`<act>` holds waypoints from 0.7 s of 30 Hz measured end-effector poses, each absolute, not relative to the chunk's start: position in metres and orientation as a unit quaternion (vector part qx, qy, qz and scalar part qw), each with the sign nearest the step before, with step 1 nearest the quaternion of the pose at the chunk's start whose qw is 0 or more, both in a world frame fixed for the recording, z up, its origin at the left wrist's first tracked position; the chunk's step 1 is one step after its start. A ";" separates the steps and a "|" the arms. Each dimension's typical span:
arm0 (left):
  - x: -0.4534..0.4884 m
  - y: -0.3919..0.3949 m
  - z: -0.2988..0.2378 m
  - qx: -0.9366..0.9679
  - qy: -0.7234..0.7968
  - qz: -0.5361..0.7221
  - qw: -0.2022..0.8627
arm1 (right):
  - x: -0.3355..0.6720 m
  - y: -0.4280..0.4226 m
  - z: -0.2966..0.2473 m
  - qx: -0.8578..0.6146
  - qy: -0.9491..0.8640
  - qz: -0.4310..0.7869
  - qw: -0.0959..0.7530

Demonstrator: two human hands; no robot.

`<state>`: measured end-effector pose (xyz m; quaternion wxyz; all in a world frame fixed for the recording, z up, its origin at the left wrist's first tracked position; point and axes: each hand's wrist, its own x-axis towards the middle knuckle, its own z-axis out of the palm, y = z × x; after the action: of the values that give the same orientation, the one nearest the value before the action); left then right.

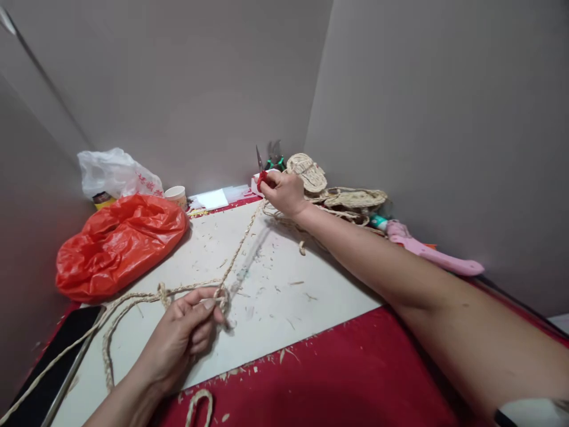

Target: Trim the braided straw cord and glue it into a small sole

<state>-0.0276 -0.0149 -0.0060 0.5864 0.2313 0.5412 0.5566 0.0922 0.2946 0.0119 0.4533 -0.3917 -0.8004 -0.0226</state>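
Clamped between thumb and forefinger of left hand (pixel 189 323): pale straw-coloured braided cord (pixel 242 243), looped right at the fingertips, over near part of white flat sheet (pixel 262 332) on red-covered desk (pixel 355 362). From that pinch, stretched in a nearly straight line toward far edge, ending just below right hand (pixel 288 194); cannot tell if also gripped there. More braid trailing left from left grip, over black flat device (pixel 57 356) at left edge, toward near left corner.

Closed around red-handled metal scissors (pixel 262 179), blade up, at far edge: right grip. Just behind, green-and-black-handled pliers (pixel 276 161). Beside right wrist, toward far right corner: oval woven straw piece (pixel 306 172), then heap of straw braid (pixel 355 197).

Along right edge: long pink object (pixel 440 252), beside teal-and-white tube (pixel 379 222). At far left corner: crumpled orange-red plastic bag (pixel 124 243), in front of translucent white plastic bag (pixel 109 169); next along far edge, white paper cup (pixel 176 194). Near edge: short bent cord piece (pixel 200 400). Straw scraps scattered across sheet.
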 end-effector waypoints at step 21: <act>-0.034 -0.023 -0.027 0.198 0.597 0.519 0.579 | 0.101 0.313 -0.017 -0.418 -0.841 -0.092 0.330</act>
<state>-0.0335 -0.0225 -0.0270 0.5794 0.1982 0.5966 0.5187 0.1007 0.3135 -0.0169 0.3301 -0.4183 -0.8412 -0.0918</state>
